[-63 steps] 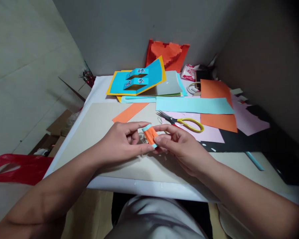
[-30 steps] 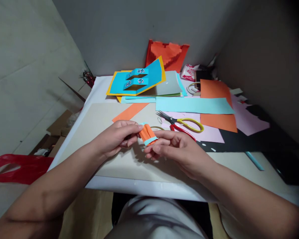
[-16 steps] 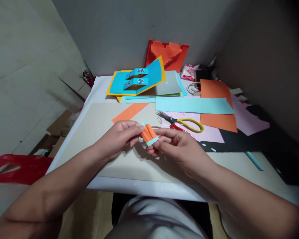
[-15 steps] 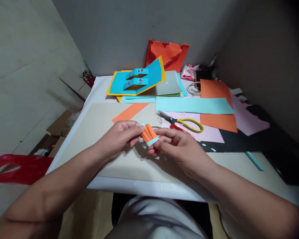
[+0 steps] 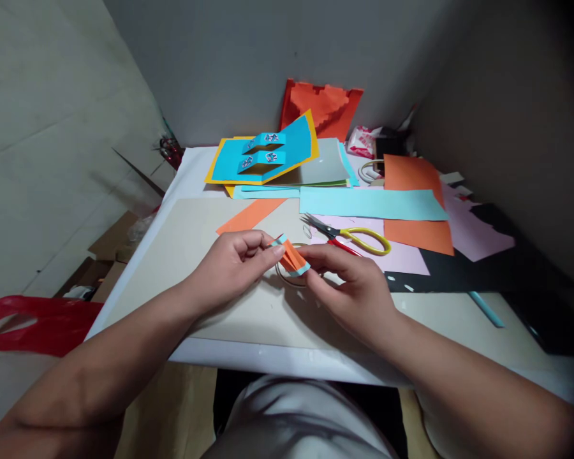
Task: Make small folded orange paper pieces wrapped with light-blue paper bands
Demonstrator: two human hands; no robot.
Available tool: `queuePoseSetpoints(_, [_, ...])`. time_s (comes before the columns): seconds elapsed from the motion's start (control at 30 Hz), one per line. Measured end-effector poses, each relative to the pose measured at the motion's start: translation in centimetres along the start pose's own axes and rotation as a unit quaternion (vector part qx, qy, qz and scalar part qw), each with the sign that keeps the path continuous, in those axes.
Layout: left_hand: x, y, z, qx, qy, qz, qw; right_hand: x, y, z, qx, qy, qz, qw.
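Observation:
A small orange paper lantern (image 5: 291, 256) with light-blue bands at both ends is held between my two hands, just above a beige board (image 5: 191, 236). My left hand (image 5: 232, 268) pinches its left end with curled fingers. My right hand (image 5: 351, 287) grips its right end, fingers closed. A thin ring of tape (image 5: 287, 280) lies on the board under the lantern, partly hidden by my fingers.
Yellow-handled scissors (image 5: 358, 237) lie just behind my right hand on pink paper (image 5: 406, 258). Farther back are a light-blue strip (image 5: 370, 203), orange sheets (image 5: 411, 175), an orange strip (image 5: 249, 215) and a blue-and-yellow pop-up card (image 5: 263, 153). Black paper (image 5: 488, 268) covers the right side.
Both hands have turned and tilted the lantern; it now sits slightly higher and more to the right, and my right hand's fingers have curled lower around its end.

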State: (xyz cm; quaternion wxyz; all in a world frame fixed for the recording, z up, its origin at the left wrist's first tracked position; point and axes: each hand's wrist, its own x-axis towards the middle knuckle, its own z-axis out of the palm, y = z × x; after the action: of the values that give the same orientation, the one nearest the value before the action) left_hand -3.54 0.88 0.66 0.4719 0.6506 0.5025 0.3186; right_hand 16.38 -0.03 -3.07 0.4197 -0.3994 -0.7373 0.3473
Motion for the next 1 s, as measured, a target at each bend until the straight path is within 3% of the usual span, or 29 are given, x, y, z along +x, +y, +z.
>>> queuePoseSetpoints(0.2, [-0.3, -0.1, 0.0, -0.02, -0.03, -0.017, 0.999, -0.1, 0.1, -0.3, -0.083, 0.033, -0.074, 0.993])
queuePoseSetpoints(0.33, [-0.5, -0.1, 0.0, 0.047, -0.006, -0.006, 0.999, -0.1, 0.0, -0.4, -0.1, 0.042, -0.096, 0.989])
queuePoseSetpoints(0.6, [-0.8, 0.3, 0.0, 0.165, 0.045, 0.074, 0.982, 0.1, 0.2, -0.6, -0.082, 0.056, -0.124, 0.987])
queuePoseSetpoints(0.67, [-0.9, 0.2, 0.1, 0.19, 0.068, 0.1, 0.974, 0.2, 0.0, -0.6, -0.035, 0.062, -0.095, 0.993])
queuePoseSetpoints(0.73, [-1.0, -0.1, 0.2, 0.221, 0.085, 0.133, 0.962, 0.4, -0.2, -0.7, 0.025, 0.072, -0.018, 0.997])
queuePoseSetpoints(0.87, [-1.1, -1.1, 0.2, 0.309, 0.116, 0.225, 0.917, 0.6, -0.2, -0.8, 0.171, 0.045, 0.146, 0.973])
queuePoseSetpoints(1.0, [-1.1, -2.1, 0.1, 0.369, 0.123, 0.288, 0.875, 0.6, 0.1, -0.6, 0.255, 0.008, 0.187, 0.949])
